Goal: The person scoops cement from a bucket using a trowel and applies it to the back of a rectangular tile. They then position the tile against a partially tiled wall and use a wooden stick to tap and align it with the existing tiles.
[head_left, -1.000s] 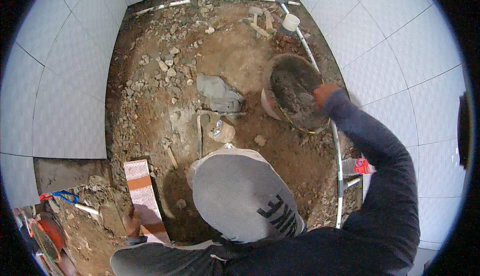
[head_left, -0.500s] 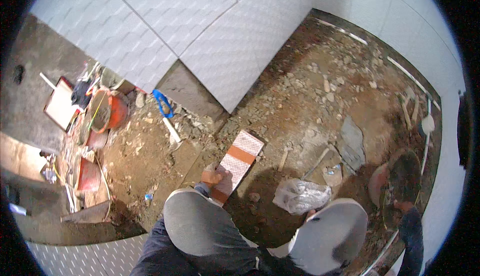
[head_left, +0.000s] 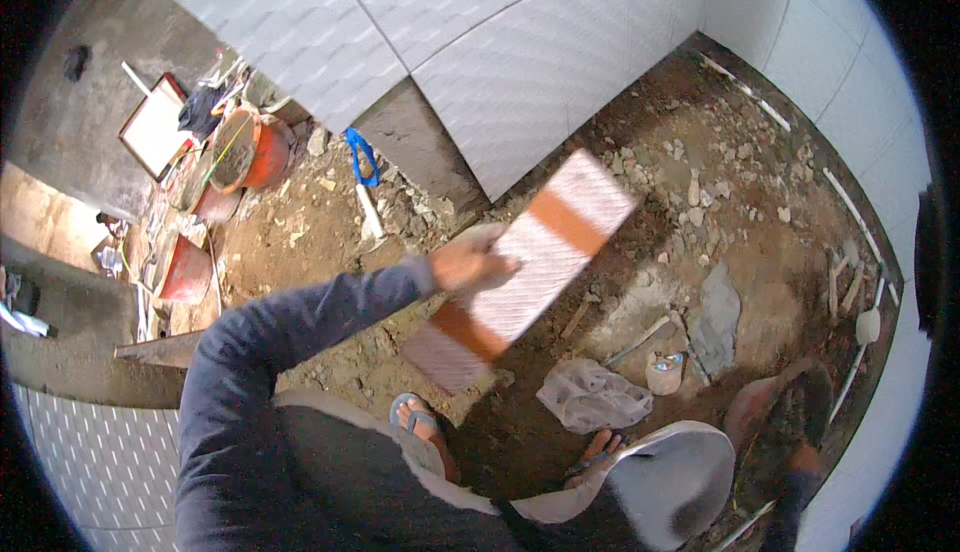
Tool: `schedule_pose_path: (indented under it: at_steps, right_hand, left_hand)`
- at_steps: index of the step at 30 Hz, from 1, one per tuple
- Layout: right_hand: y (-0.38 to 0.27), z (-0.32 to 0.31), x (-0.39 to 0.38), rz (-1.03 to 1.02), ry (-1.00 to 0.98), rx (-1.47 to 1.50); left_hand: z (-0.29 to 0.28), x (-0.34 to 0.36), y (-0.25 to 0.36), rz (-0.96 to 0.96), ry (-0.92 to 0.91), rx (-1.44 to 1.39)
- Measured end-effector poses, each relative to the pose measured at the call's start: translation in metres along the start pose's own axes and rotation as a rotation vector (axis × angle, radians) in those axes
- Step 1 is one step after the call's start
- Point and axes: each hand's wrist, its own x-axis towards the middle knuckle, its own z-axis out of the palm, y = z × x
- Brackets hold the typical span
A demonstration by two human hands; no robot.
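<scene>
My left hand (head_left: 472, 260) grips a long, flat tile strip (head_left: 545, 267) by its near-left edge. Its ribbed face is pale pink with two orange bands, and it is held tilted above the dirt floor, slightly blurred. At the lower right, my right hand (head_left: 803, 460) is in shadow beside a dark bucket with a reddish side (head_left: 752, 407); its fingers are too dark to make out. A crumpled clear plastic bag (head_left: 592, 395) lies in front of my feet, next to a small pale container (head_left: 664, 373).
White tiled wall (head_left: 560, 62) juts out ahead, with a bare cement patch (head_left: 415, 137) at its lower corner. A blue-handled tool (head_left: 362, 157), a hammer (head_left: 640, 340) and a grey slab piece (head_left: 716, 317) lie on rubble. Orange buckets (head_left: 262, 157) stand left; a white pipe (head_left: 850, 217) runs along the right wall.
My left hand has lifted the tile strip from beside my knee, up and to the right. My left forearm has come into view. My right hand has moved lower by the dark bucket.
</scene>
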Motion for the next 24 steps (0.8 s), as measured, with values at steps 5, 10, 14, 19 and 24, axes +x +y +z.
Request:
schedule_pose_path:
  at_steps: [5, 10, 14, 19, 24]
  right_hand:
    - [0.004, -0.010, 0.003, -0.008, 0.050, -0.059]
    - [-0.025, -0.015, -0.022, -0.066, 0.116, 0.284]
    - [-0.028, -0.013, -0.012, -0.064, 0.046, 0.134]
    - [0.005, -0.059, -0.023, -0.033, 0.059, 0.064]
    - [-0.083, -0.086, -0.035, 0.125, -0.113, 0.060]
  left_hand:
    - [0.063, 0.083, 0.065, 0.317, 0.013, 0.130]
    - [0.115, 0.145, 0.057, 0.350, -0.234, -0.790]
    - [0.161, 0.146, 0.067, 0.385, -0.213, -0.991]
    - [0.167, 0.143, 0.022, 0.165, -0.013, -0.990]
    - [0.173, 0.158, 0.010, 0.267, -0.189, -1.074]
